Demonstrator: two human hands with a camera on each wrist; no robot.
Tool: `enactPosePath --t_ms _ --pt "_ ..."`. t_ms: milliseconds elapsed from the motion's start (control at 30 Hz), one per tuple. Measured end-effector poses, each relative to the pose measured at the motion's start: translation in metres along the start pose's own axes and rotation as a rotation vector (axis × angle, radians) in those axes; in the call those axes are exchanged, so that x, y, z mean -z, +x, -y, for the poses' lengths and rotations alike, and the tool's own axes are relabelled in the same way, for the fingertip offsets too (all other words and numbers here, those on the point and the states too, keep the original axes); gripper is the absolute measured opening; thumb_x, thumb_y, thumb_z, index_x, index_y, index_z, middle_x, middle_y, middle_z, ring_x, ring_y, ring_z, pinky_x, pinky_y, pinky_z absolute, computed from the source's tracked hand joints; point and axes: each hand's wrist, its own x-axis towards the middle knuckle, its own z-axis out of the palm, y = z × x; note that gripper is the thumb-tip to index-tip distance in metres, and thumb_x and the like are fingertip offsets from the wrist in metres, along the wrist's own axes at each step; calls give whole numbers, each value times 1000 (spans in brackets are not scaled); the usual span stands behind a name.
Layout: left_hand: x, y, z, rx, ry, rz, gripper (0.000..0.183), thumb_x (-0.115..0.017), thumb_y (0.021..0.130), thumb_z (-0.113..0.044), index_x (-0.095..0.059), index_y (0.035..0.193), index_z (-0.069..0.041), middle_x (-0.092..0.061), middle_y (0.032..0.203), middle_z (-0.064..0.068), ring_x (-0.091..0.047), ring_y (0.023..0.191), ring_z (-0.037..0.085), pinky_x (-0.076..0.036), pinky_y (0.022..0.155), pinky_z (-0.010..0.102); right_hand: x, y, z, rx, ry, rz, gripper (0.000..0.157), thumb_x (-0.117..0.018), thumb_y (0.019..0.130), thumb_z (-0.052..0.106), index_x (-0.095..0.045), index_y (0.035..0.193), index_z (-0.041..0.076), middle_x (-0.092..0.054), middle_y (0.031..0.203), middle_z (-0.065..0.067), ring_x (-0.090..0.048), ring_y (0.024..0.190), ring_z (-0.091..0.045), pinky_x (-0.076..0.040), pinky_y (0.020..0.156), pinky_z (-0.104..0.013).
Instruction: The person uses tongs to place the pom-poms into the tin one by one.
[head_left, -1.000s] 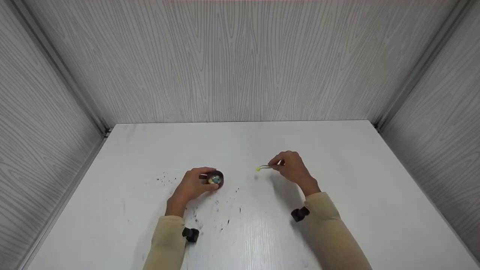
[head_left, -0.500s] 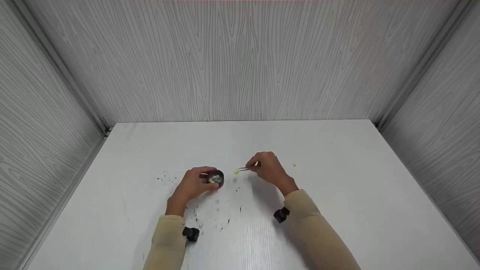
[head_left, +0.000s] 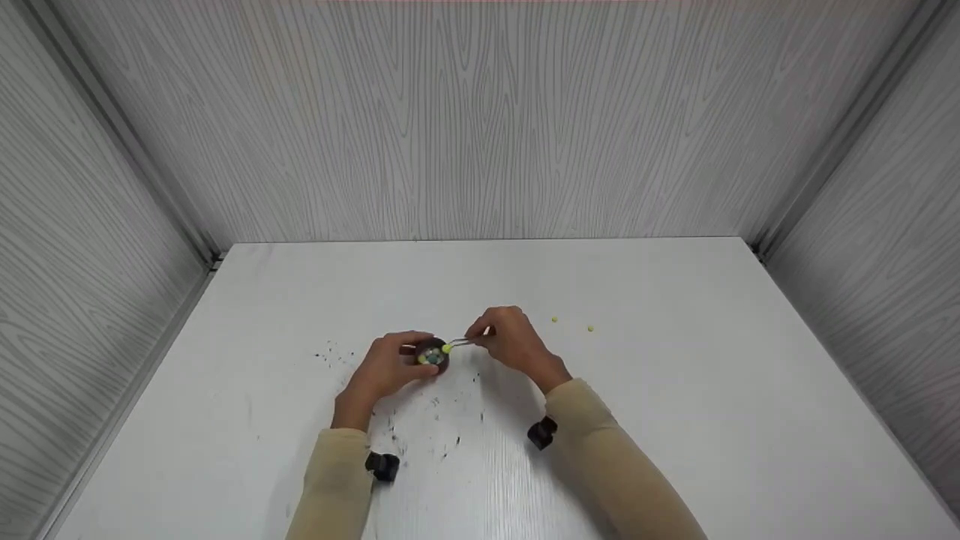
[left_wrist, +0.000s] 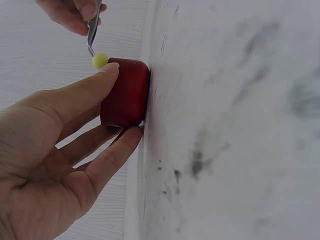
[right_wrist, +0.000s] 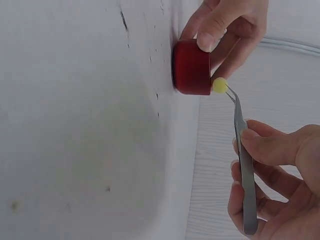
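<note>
My left hand (head_left: 381, 370) grips a small dark red cup (left_wrist: 126, 92) between thumb and fingers, its base on the white table. Several coloured balls (head_left: 431, 358) show inside the cup in the head view. In my right hand (head_left: 512, 343) are silver bent-tip tweezers (right_wrist: 245, 170), pinched between thumb and fingers. A yellow ball (right_wrist: 219, 85) sits between the tweezer tips, right at the cup's rim in both wrist views.
Two small yellow balls (head_left: 554, 319) lie on the white table (head_left: 675, 375) right of the hands. Dark specks and smudges (head_left: 394, 431) mark the tabletop around the left forearm. Grey wood-grain panels (head_left: 480, 120) close off the back and both sides.
My right hand has moved left, bringing the tweezers and yellow ball to the cup's rim. Two yellow balls on the table have come into sight behind it. The left hand stays put.
</note>
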Motion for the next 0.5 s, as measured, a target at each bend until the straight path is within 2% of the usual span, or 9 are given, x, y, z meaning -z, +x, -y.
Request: enactPosePath --t_ms 267,500 --pt "0 1 1 -15 7 -6 55 -81 90 -13 -63 141 -10 -64 141 17 -64 128 38 -52 108 53 -8 0 -1 -1 1 -9 15 -73 92 -3 -84 98 6 -79 97 -10 -73 87 -22 -61 75 -35" --pt "0 1 1 -7 14 -8 55 -82 89 -13 -64 141 -11 -65 140 16 -64 128 38 -52 107 53 -4 -3 -5 11 -19 -21 16 -73 92 -4 -83 100 6 -78 98 -11 -72 88 -24 -60 76 -38"
